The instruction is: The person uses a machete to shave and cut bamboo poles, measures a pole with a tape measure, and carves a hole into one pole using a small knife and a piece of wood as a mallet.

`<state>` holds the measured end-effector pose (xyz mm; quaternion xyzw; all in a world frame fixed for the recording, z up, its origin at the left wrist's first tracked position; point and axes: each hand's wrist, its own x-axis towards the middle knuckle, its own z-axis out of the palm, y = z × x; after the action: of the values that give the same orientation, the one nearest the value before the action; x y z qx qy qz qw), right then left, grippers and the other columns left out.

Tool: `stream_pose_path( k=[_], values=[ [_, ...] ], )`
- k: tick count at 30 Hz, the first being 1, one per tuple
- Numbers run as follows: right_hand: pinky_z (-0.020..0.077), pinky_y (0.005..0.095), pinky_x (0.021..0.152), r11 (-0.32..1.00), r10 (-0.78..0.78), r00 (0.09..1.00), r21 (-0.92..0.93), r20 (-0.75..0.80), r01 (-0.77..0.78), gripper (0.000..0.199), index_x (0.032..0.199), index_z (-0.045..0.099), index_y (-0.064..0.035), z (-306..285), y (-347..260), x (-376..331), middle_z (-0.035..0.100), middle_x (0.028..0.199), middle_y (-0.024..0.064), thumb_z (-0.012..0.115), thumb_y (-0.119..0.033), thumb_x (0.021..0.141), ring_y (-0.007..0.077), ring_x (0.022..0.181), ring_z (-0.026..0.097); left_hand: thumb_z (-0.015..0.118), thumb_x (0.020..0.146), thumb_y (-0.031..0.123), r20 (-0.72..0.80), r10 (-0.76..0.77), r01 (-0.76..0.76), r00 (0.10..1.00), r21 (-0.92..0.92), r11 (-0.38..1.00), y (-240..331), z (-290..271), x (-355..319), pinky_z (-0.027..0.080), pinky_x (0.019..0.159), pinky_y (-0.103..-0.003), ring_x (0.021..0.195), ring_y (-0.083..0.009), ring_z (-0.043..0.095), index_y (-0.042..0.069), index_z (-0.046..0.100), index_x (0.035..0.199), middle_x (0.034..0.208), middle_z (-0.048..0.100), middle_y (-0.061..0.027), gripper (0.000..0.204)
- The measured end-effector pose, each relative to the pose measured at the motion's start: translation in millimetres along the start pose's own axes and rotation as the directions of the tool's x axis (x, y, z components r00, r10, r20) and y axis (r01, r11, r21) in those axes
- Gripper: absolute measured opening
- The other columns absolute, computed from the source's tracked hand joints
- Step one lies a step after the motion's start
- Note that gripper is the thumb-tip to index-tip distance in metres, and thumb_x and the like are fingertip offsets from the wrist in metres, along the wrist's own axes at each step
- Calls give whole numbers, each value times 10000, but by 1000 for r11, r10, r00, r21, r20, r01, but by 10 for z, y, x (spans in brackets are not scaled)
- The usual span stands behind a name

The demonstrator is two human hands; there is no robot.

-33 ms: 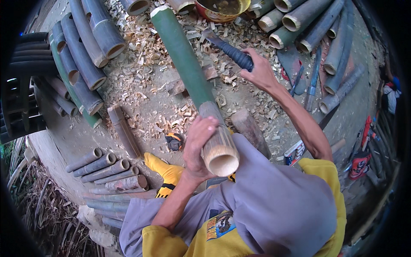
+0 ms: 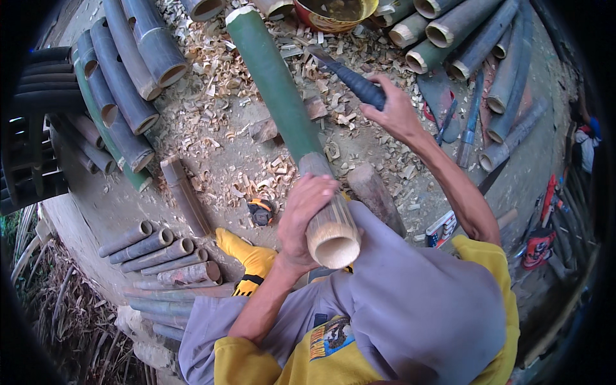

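The long green bamboo pole (image 2: 282, 96) lies straight out in front of the person, running from near the lap up toward the top of the picture. Its near end (image 2: 332, 242) is pale and peeled, cut flat, and it points back at the person. Its far end (image 2: 240, 14) is green with a light rim and points away, a little to the left. So the long line of the pole goes near to far, tilted slightly leftward as it goes away.

The left hand (image 2: 305, 215) is the nearer one. It wraps around the peeled part of the pole, just behind the cut end, with fingers curled over the top — a firm grip. The pole's near end seems to rest against the grey trouser leg (image 2: 410, 289).

The right hand (image 2: 394, 112) reaches farther out, to the right of the pole and apart from it. It is closed around the dark handle of a big knife (image 2: 350, 76). The blade points up and to the left, toward the green part of the pole, with its tip close beside the pole — I cannot tell if it touches.

All around on the dirt floor (image 2: 218, 167) lie pale wood chips (image 2: 256, 183). More cut bamboo pieces (image 2: 138, 58) sit in stacks to the left and top right. A yellow glove (image 2: 247, 256) lies near the left arm.
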<state>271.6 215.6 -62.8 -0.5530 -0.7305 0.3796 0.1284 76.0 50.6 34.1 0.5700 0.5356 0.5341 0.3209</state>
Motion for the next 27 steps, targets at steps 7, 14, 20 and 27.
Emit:
stream_pose_path(
  k=[7, 14, 20, 27],
  values=[
    [478, 273, 557, 991, -117, 963, -94, -243, 97, 590, 1240, 545, -76, -796, -426, 583, 614, 872, 69, 669, -451, 801, 125, 619, 587, 826, 653, 135, -29, 29, -32, 999, -114, 993, -126, 99, 60, 508, 822, -460, 807, -282, 660, 10, 596, 934, 840, 651, -130, 384],
    [428, 273, 477, 995, 71, 995, -66, -62, -75, 269, 916, 684, -10, -1055, -363, 1318, 594, 605, 49, 641, -248, 798, 107, 510, 549, 802, 661, 121, -76, 30, -39, 997, -120, 992, -99, 133, 64, 505, 798, -441, 794, -282, 644, 9, 597, 944, 842, 639, -133, 368],
    [500, 299, 643, 818, -50, 999, 573, 5, 38, 688, 1313, 455, -22, -629, -419, 191, 602, 771, 61, 674, -279, 713, 128, 684, 589, 773, 650, 71, -52, -177, 119, 983, -559, 821, -313, -59, 195, 497, 779, -389, 891, -252, 603, 13, 578, 995, 953, 605, -127, 400],
    [473, 303, 608, 889, 34, 984, 444, 176, -110, 465, 1107, 526, 34, -362, -525, -659, 580, 753, 56, 628, -209, 725, 131, 652, 559, 773, 738, 233, -345, -492, 531, 799, 23, 847, -90, -649, 756, 449, 899, -375, 1008, -240, 580, -16, 496, 1200, 1085, 578, -143, 594]
  ],
)
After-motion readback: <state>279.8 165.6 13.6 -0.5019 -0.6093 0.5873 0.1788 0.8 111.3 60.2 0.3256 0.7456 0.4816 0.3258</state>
